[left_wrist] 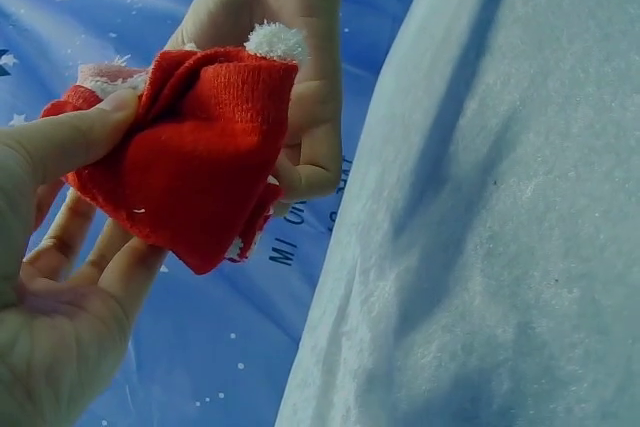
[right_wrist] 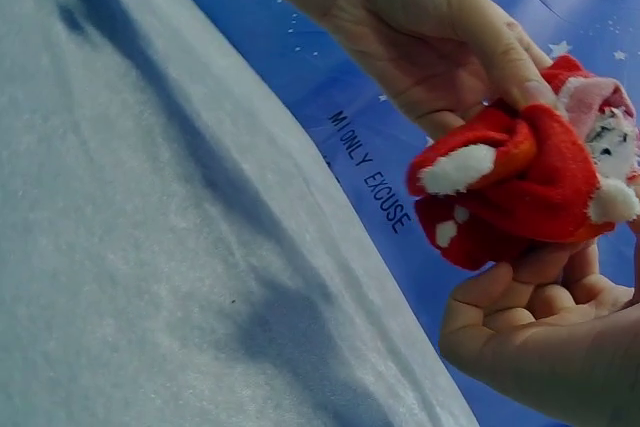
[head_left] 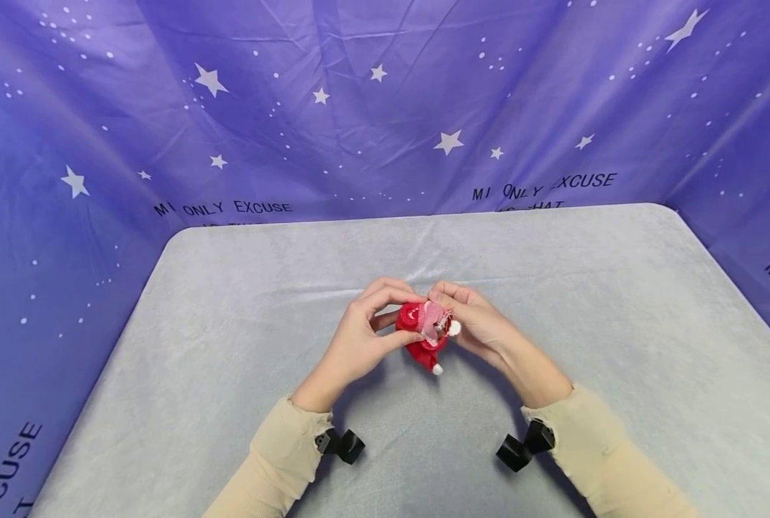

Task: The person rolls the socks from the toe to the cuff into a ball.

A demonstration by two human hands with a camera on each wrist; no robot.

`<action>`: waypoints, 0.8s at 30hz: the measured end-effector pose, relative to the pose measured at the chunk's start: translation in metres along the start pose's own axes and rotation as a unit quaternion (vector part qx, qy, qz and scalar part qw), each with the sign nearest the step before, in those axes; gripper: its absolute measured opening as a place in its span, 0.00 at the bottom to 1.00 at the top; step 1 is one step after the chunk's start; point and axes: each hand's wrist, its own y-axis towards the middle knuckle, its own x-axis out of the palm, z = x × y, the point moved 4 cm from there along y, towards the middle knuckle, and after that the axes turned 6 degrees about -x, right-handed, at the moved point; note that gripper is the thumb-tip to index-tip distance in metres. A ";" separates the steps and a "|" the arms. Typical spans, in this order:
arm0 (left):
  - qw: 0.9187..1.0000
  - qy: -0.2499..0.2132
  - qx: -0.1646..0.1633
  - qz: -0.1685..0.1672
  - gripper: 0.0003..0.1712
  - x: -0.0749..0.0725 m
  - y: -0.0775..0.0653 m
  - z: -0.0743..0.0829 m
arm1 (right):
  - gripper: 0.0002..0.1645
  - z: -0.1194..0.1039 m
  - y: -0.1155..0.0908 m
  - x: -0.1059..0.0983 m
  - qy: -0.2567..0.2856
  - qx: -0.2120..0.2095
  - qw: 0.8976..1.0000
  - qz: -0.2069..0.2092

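Both hands hold a small, soft red cloth item with white pompoms (head_left: pixel 426 352) over the middle of the table. It has a folded pink knitted part and a patch of white with dark marks (right_wrist: pixel 612 145). In the left wrist view its red side (left_wrist: pixel 205 157) shows smooth and folded. My left hand (head_left: pixel 362 331) grips its left side, thumb on the near face and fingers behind. From the right, my right hand (head_left: pixel 485 327) pinches its upper edge. White patches (right_wrist: pixel 460 169) show on its red folds in the right wrist view.
A pale grey cloth covers the table (head_left: pixel 229 302), its far edge rounded at the corners. Behind and at both sides hangs a purple-blue curtain (head_left: pixel 359 108) with white stars and lettering. Black wrist cameras (head_left: pixel 351 446) sit below each beige sleeve (head_left: pixel 281 453).
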 end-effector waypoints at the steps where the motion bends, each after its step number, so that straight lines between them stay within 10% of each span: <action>1: 1.000 -0.004 0.000 0.000 0.23 -0.001 0.000 -0.001 | 0.12 0.000 0.000 0.000 -0.005 -0.006 1.000 0.011; 8: 0.999 -0.051 -0.002 0.015 0.24 -0.016 0.002 -0.003 | 0.11 -0.015 -0.005 -0.001 -0.143 -0.158 0.973 0.089; 18: 0.997 -0.073 -0.022 0.024 0.24 -0.030 0.002 -0.002 | 0.16 -0.038 -0.021 0.011 -0.446 -0.371 0.814 0.034; 24: 0.996 -0.084 -0.026 0.028 0.25 -0.034 0.001 -0.005 | 0.13 -0.042 -0.023 0.012 -0.495 -0.414 0.763 0.033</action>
